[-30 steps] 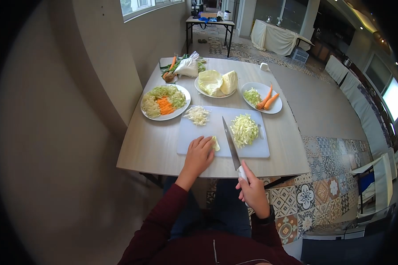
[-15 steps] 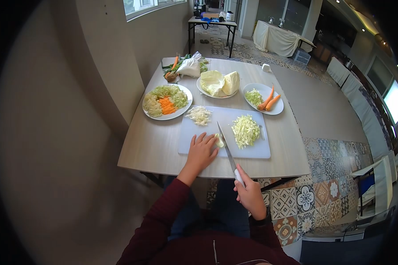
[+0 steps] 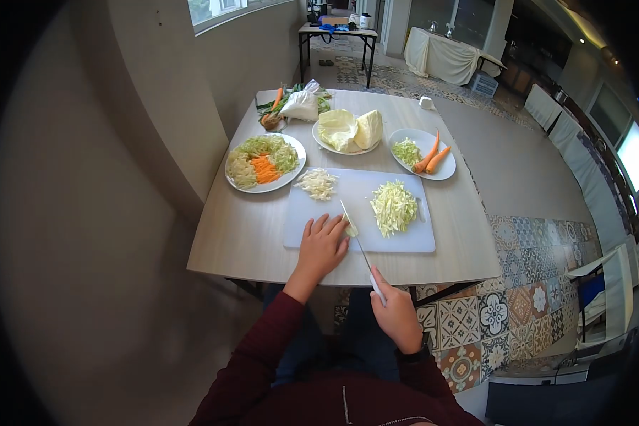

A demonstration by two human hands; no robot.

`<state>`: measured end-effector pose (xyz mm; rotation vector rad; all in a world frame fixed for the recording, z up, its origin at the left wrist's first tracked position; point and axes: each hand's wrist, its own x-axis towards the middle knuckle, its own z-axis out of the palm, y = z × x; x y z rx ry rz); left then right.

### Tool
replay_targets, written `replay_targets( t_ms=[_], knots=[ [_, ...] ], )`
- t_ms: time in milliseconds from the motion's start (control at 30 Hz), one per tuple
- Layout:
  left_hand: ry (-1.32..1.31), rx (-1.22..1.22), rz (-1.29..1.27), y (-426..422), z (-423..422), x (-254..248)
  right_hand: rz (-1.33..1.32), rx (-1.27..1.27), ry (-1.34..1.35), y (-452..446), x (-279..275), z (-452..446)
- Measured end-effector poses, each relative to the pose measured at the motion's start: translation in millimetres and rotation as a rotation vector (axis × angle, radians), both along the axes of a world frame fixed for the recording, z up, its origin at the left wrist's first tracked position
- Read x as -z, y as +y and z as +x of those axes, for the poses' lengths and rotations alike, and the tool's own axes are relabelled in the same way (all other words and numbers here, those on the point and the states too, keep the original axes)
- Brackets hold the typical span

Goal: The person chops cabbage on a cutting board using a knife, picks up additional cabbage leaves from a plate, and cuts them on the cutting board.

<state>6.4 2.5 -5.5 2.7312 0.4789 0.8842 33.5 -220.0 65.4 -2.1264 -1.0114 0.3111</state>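
My left hand (image 3: 322, 247) lies on the white cutting board (image 3: 312, 231) with fingers spread, its fingertips at a small cabbage piece (image 3: 351, 230). My right hand (image 3: 396, 312) is closed round the white handle of a knife (image 3: 363, 252). The blade points up and left, its front part over the cabbage piece beside my left fingers. Shredded cabbage (image 3: 394, 209) is heaped on the board's right side, and a smaller pale pile (image 3: 317, 184) lies at its upper left.
Behind the board stand a plate of shredded vegetables (image 3: 265, 163), a plate of cabbage leaves (image 3: 348, 132) and a plate with carrots (image 3: 431, 153). A plastic bag (image 3: 301, 106) and greens lie at the table's far left corner, a small white object (image 3: 426, 103) at the far right.
The knife has moved left from beside the shredded heap to the small cabbage piece, and its blade has turned edge-on. My left hand has shifted slightly, its fingers more spread than at first.
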Motion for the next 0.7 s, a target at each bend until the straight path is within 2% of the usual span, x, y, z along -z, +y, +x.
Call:
replay_targets(
  t_ms=[233,700],
  knots=[
    [0.012,-0.006,0.007,1,0,0,-0.028,-0.007,-0.111,0,8,1],
    [0.018,-0.010,0.016,0,0,0,-0.045,0.017,-0.041,1,3,-1]
  ],
)
